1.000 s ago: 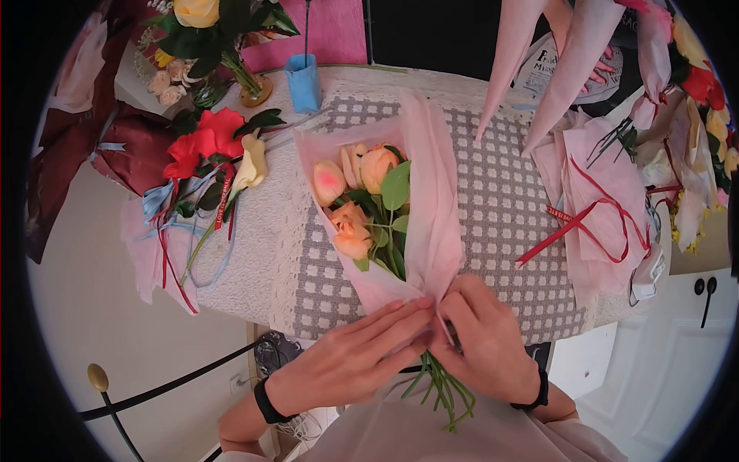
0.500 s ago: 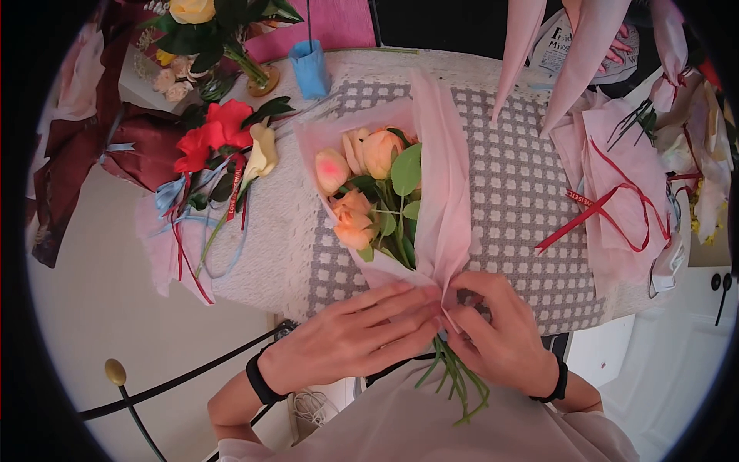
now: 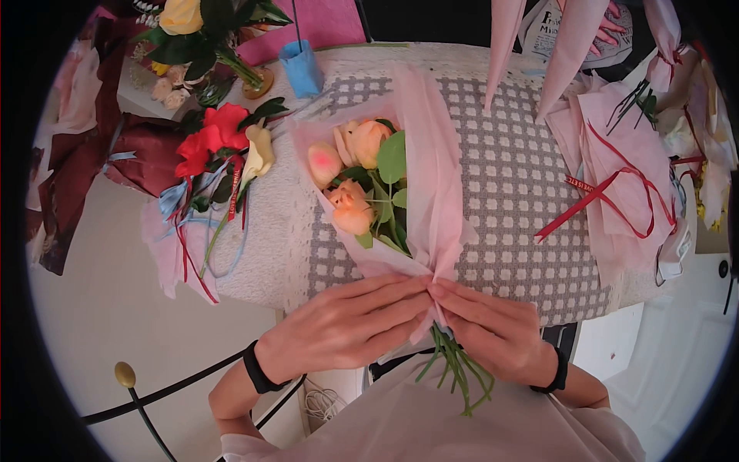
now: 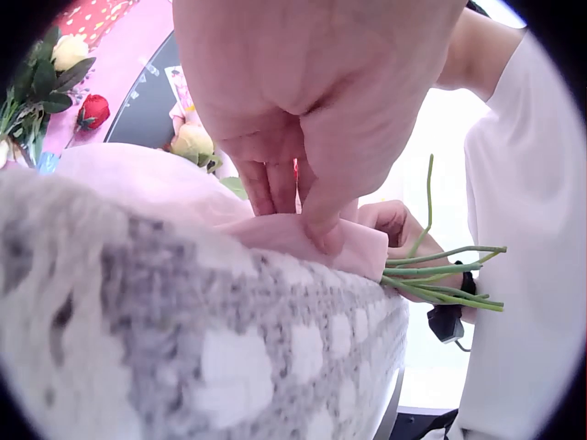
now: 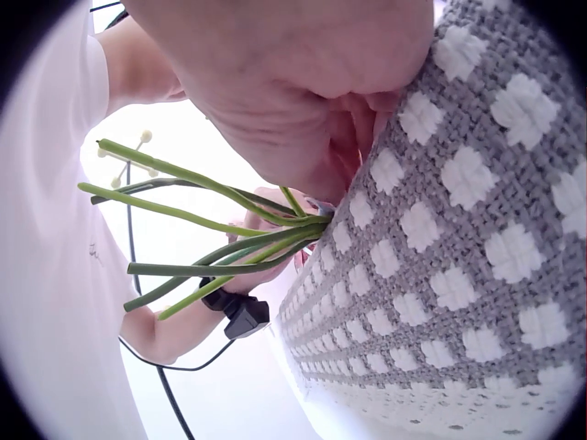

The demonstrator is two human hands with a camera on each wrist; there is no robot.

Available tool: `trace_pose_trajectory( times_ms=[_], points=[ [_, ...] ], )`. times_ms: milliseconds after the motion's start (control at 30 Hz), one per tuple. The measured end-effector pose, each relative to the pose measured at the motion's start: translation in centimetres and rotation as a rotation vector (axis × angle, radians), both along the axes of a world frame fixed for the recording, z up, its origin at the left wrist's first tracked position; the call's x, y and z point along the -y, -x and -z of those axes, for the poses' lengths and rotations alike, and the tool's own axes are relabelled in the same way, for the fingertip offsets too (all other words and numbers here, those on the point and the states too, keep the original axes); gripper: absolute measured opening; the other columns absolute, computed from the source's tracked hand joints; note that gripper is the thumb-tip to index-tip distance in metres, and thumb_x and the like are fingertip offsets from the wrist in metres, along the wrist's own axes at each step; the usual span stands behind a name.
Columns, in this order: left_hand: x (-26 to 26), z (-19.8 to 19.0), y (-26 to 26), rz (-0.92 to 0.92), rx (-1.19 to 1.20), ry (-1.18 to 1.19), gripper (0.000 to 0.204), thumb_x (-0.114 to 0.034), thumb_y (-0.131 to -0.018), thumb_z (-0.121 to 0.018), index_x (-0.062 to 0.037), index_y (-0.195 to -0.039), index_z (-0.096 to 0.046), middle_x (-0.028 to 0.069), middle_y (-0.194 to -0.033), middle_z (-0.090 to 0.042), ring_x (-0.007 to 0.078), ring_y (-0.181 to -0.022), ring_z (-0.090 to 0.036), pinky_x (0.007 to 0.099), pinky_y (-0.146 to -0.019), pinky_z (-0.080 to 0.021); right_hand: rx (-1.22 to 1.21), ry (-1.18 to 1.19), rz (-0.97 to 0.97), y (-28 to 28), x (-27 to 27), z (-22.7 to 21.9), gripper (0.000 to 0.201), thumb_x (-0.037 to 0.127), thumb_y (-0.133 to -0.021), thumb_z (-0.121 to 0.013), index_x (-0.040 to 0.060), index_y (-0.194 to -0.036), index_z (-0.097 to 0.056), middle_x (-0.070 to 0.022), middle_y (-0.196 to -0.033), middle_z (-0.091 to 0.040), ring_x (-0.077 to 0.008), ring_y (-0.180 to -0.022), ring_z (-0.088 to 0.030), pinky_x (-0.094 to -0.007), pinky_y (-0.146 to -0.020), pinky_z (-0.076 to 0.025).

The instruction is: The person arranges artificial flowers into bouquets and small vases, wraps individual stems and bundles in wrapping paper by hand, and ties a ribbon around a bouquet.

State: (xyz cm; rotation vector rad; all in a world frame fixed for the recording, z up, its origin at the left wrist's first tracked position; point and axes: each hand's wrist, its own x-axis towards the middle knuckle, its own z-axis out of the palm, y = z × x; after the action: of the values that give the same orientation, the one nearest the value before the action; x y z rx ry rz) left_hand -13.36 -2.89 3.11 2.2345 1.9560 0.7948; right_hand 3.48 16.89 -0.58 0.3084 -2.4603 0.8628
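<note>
A bouquet of peach roses [image 3: 352, 212] and green leaves lies on the checked cloth, wrapped in pink paper [image 3: 431, 154]. My left hand [image 3: 358, 323] grips the gathered neck of the wrap from the left; in the left wrist view its thumb and fingers pinch the paper's lower edge [image 4: 362, 247]. From the other side my right hand [image 3: 496, 327] holds the same neck, with fingertips meeting the left ones at the fold. Below both hands the green stems [image 3: 459, 373] stick out toward my body, spreading apart in the right wrist view.
Red flowers [image 3: 223, 127] and a cream calla lily [image 3: 258, 154] lie at left, near a blue pot [image 3: 302, 69]. Pink paper sheets [image 3: 616, 177] with a red ribbon [image 3: 589, 208] lie at right. Pink paper cones [image 3: 566, 61] hang over the far right edge.
The right hand's fingers, bent and apart on the paper's edge earlier, now lie flatter over the neck and closer to the left hand. The left hand stays at the neck.
</note>
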Motion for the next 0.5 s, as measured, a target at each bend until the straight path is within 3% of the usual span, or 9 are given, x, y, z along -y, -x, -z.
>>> trace_pose_trajectory(
  times_ms=[100, 200, 267, 500],
  points=[
    [-0.6, -1.0, -0.2, -0.002, -0.015, 0.033, 0.030, -0.007, -0.074, -0.075, 0.0007, -0.102, -0.075, 0.0110, -0.126, -0.070, 0.0311, -0.121, -0.069, 0.0421, -0.096, -0.061, 0.037, 0.020, -0.021, -0.4, -0.3, 0.0, 0.011, -0.002, -0.083, -0.076, -0.0048, -0.093, -0.072, -0.0179, -0.125, -0.075, -0.0281, -0.110, -0.076, -0.0310, -0.073, -0.066],
    [-1.4, -2.6, -0.3, 0.002, -0.028, 0.083, 0.030, -0.009, -0.072, -0.075, -0.0001, -0.102, -0.074, 0.0080, -0.116, -0.069, 0.0266, -0.111, -0.069, 0.0383, -0.089, -0.060, 0.038, 0.026, -0.042, -0.4, -0.3, 0.0, 0.011, -0.002, -0.083, -0.076, -0.0049, -0.092, -0.072, -0.0178, -0.124, -0.075, -0.0285, -0.111, -0.076, -0.0313, -0.072, -0.067],
    [-2.1, -3.1, -0.1, 0.051, -0.163, 0.161, 0.027, -0.010, -0.071, -0.073, -0.0005, -0.096, -0.072, 0.0056, -0.103, -0.066, 0.0237, -0.101, -0.067, 0.0356, -0.085, -0.056, 0.055, 0.031, -0.051, -0.4, -0.4, -0.1, 0.011, -0.002, -0.083, -0.076, -0.0048, -0.092, -0.071, -0.0179, -0.124, -0.075, -0.0285, -0.111, -0.076, -0.0311, -0.073, -0.067],
    [-3.9, -3.2, 1.0, 0.093, -0.026, 0.238, 0.021, -0.010, -0.069, -0.072, -0.0016, -0.089, -0.068, 0.0042, -0.095, -0.063, 0.0245, -0.090, -0.065, 0.0355, -0.080, -0.053, 0.117, -0.026, -0.116, -0.9, -1.2, -0.3, 0.015, 0.002, -0.085, -0.073, -0.0022, -0.099, -0.072, -0.0172, -0.132, -0.071, -0.0264, -0.120, -0.073, -0.0289, -0.065, -0.064]
  ],
)
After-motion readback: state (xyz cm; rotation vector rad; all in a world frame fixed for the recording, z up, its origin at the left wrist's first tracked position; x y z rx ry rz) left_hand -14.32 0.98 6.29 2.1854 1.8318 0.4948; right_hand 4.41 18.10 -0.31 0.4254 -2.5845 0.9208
